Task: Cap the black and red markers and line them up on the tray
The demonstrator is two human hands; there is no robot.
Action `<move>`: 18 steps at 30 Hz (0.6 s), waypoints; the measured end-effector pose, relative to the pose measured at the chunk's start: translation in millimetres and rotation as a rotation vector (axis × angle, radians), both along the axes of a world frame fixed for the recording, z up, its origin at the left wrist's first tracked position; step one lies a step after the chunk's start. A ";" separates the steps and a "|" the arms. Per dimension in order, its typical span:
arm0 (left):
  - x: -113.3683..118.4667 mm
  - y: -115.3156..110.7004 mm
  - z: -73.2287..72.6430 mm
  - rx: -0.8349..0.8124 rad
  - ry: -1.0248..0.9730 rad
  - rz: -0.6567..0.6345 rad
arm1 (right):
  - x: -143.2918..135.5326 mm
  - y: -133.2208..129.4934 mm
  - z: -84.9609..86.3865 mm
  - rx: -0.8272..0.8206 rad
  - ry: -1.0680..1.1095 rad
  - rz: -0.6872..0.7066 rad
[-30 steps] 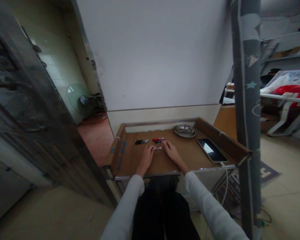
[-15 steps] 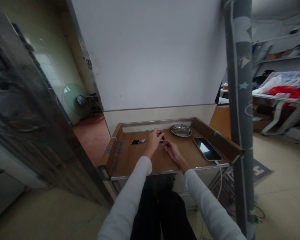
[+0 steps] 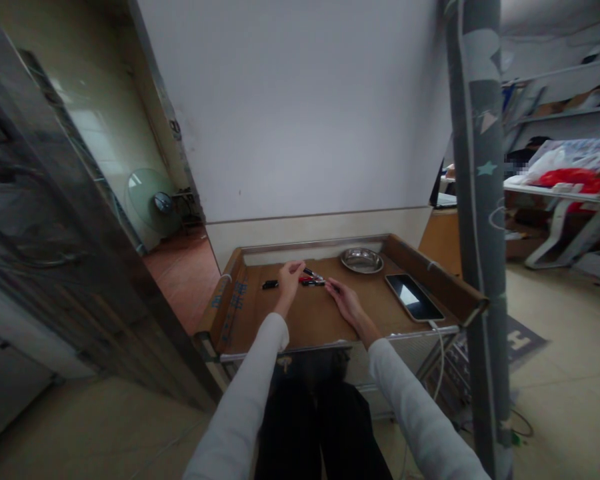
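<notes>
My left hand (image 3: 290, 275) is closed in a pinch above the cardboard-lined tray. From its fingertips a slim pen (image 3: 314, 274) with a dark barrel points right and toward me. My right hand (image 3: 346, 300) is half curled to the right of it, with a small dark piece (image 3: 335, 288) between its fingers, too small to name. Between the hands, under the held pen, lie a red pen (image 3: 304, 279) and a black pen (image 3: 313, 284). Another black pen (image 3: 270, 285) lies left of my left hand, partly hidden by it.
A round steel dish (image 3: 362, 261) stands at the back right of the tray (image 3: 250, 327). In front of it lies a phone (image 3: 414, 297) with a white cable (image 3: 441, 360) running over the front edge. A wrapped grey post (image 3: 480, 267) rises at the right.
My hands have moved apart. The left has gone left with the pen, uncovering the red and black pens below and covering part of the left one. The right hand has barely moved.
</notes>
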State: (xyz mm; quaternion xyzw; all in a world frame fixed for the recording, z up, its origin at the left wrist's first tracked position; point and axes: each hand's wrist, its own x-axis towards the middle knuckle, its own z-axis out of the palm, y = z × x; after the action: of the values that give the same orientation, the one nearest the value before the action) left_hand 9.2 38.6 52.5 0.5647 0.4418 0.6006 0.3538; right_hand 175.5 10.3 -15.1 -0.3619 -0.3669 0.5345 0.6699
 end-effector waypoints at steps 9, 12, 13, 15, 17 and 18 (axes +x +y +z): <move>-13.5 -15.5 -41.3 0.057 0.382 -0.217 | -0.2 4.8 -5.0 0.017 0.151 -0.052; -11.8 -17.3 -46.2 0.114 0.579 -0.189 | -0.1 4.2 -4.2 -0.004 0.232 -0.032; -10.9 -17.0 -47.1 0.145 0.623 -0.163 | 0.3 3.9 -4.0 -0.001 0.239 -0.021; -9.1 -15.8 -47.8 0.203 0.670 -0.113 | 1.7 2.9 -4.1 0.011 0.225 0.001; -7.3 -15.5 -47.4 0.241 0.690 -0.073 | 3.0 2.1 -4.2 0.024 0.195 0.018; -6.5 -16.3 -46.8 0.256 0.698 -0.055 | 3.4 1.8 -4.2 0.027 0.183 0.022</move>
State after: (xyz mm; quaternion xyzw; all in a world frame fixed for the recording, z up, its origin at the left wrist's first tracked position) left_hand 2.7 22.3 5.7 0.7868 0.4420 0.4125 0.1244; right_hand 178.9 12.1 -19.3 -0.2986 -0.3151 0.5676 0.6996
